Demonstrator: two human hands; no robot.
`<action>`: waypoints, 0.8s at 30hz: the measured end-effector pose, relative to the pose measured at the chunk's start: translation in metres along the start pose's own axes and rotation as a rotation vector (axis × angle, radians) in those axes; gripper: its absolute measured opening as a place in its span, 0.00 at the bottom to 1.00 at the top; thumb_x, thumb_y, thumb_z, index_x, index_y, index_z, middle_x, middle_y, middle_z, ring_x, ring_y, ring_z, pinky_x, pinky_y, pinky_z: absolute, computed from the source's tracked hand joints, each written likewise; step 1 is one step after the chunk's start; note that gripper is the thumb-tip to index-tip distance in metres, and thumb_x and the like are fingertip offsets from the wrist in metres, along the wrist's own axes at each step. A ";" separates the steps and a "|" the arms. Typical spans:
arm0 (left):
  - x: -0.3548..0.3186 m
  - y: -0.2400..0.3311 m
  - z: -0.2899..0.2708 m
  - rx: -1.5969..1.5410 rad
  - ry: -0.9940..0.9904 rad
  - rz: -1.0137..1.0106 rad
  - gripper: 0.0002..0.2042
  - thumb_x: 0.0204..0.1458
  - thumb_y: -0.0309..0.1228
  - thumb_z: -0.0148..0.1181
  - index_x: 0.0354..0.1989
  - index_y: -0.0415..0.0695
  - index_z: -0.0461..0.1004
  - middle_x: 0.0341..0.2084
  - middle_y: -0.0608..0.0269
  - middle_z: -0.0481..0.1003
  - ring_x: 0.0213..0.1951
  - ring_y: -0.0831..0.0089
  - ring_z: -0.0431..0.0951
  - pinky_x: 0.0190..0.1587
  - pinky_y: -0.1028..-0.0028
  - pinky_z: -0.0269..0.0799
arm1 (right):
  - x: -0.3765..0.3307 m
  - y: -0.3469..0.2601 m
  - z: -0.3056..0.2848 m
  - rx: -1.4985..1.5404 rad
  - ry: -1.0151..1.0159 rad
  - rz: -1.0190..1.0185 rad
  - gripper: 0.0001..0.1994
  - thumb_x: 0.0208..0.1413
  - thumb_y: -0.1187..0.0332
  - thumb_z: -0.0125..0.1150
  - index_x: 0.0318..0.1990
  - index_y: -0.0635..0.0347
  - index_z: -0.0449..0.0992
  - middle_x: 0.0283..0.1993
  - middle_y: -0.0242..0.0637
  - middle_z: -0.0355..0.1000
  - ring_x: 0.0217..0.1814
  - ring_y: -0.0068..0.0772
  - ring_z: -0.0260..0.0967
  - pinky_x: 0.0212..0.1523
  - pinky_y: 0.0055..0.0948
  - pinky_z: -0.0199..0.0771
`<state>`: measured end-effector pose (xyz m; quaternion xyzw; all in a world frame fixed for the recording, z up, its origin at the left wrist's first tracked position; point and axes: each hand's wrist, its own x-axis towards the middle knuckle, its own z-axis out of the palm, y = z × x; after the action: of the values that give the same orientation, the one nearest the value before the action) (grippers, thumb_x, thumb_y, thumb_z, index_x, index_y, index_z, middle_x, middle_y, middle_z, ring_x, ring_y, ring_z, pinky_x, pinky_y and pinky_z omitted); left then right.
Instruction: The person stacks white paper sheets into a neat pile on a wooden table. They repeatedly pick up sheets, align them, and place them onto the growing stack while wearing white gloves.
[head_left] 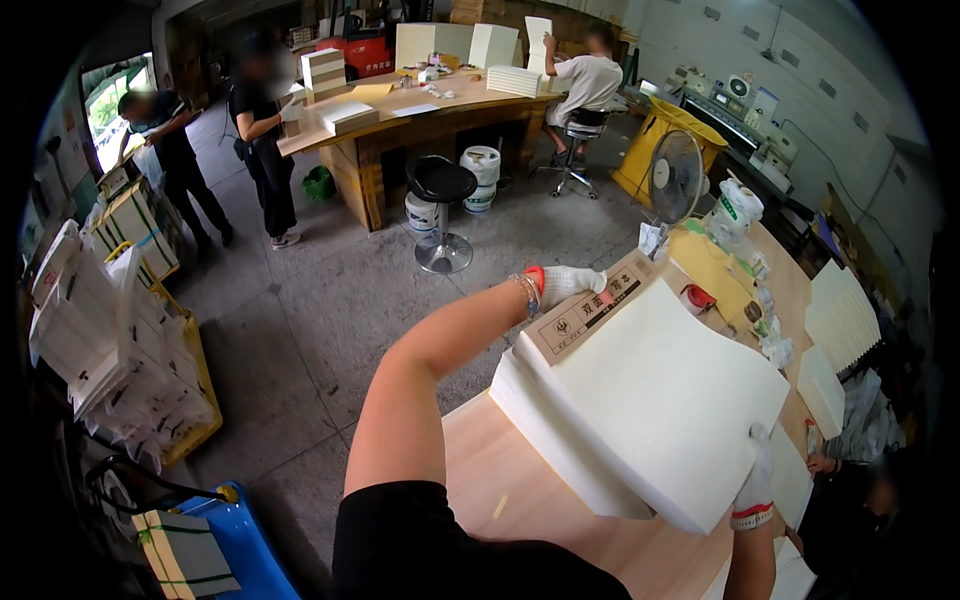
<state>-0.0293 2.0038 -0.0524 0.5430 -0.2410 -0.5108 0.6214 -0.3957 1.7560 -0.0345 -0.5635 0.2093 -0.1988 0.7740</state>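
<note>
A thick pad of large cream-white paper sheets [670, 380] lies on a pile of similar paper [550, 425] on the wooden table before me. Along its far left side runs a brown printed binding strip [575, 325]. My left hand [572, 284], in a white knit glove with a red cuff, is closed at the strip's outer edge; some of its fingers are hidden. At the lower right, my right hand [757, 475], gloved alike, grips the sheets' edge with its thumb on top. The top sheets bow upward between the hands.
Tape rolls, a red tape dispenser [698, 297] and brown paper [710, 270] lie beyond the pad, near a fan [675, 175]. A co-worker [860, 500] is close at right. Others work around a far table [400, 100]. A black stool [442, 180] and loaded carts stand on the floor.
</note>
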 end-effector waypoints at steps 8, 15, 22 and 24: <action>0.007 -0.014 -0.022 -0.046 0.038 -0.043 0.20 0.43 0.36 0.62 0.45 0.42 0.74 0.36 0.56 0.78 0.35 0.71 0.79 0.40 0.71 0.75 | 0.027 0.003 -0.003 -0.099 0.096 0.051 0.28 0.60 0.57 0.52 0.62 0.65 0.58 0.55 0.42 0.66 0.54 0.37 0.68 0.51 0.34 0.73; 0.004 -0.018 -0.019 -0.013 0.046 0.017 0.19 0.47 0.40 0.59 0.43 0.40 0.75 0.35 0.59 0.78 0.32 0.75 0.79 0.38 0.74 0.76 | 0.031 0.007 -0.003 -0.121 0.091 0.032 0.28 0.60 0.56 0.52 0.61 0.65 0.59 0.54 0.43 0.67 0.53 0.37 0.69 0.49 0.32 0.74; 0.014 -0.029 -0.035 -0.106 0.004 -0.033 0.19 0.48 0.40 0.59 0.43 0.39 0.74 0.36 0.59 0.78 0.35 0.74 0.78 0.40 0.72 0.75 | 0.025 0.055 0.006 0.048 0.041 0.024 0.24 0.64 0.59 0.46 0.60 0.67 0.60 0.56 0.41 0.66 0.56 0.35 0.66 0.56 0.32 0.68; 0.001 -0.026 -0.029 0.030 0.159 0.014 0.21 0.48 0.42 0.59 0.45 0.38 0.73 0.37 0.58 0.77 0.36 0.73 0.78 0.40 0.72 0.74 | 0.020 0.051 0.008 0.157 -0.041 0.057 0.23 0.64 0.59 0.45 0.60 0.67 0.61 0.56 0.41 0.67 0.56 0.34 0.66 0.58 0.32 0.67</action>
<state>-0.0141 2.0187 -0.0854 0.5895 -0.2024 -0.4581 0.6338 -0.3711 1.7655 -0.0829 -0.4990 0.1930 -0.1808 0.8252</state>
